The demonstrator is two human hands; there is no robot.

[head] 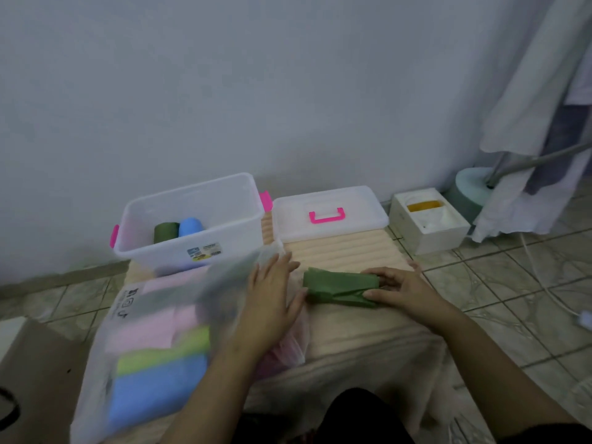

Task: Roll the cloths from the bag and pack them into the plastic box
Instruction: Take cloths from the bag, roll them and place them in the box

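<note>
Head view: a green cloth, partly rolled into a loose bundle, lies on the beige mat in front of the person. The right hand grips its right end, thumb and fingers curled round the fabric. The left hand lies flat at its left end, fingers straight, holding nothing. The plastic box stands behind on the left with a green roll and a blue roll inside; its lid lies beside it. The bag at the near left holds more folded cloths. The cloth looks light, soft and limp, so the roll likely loosens unless gripped round its middle.
</note>
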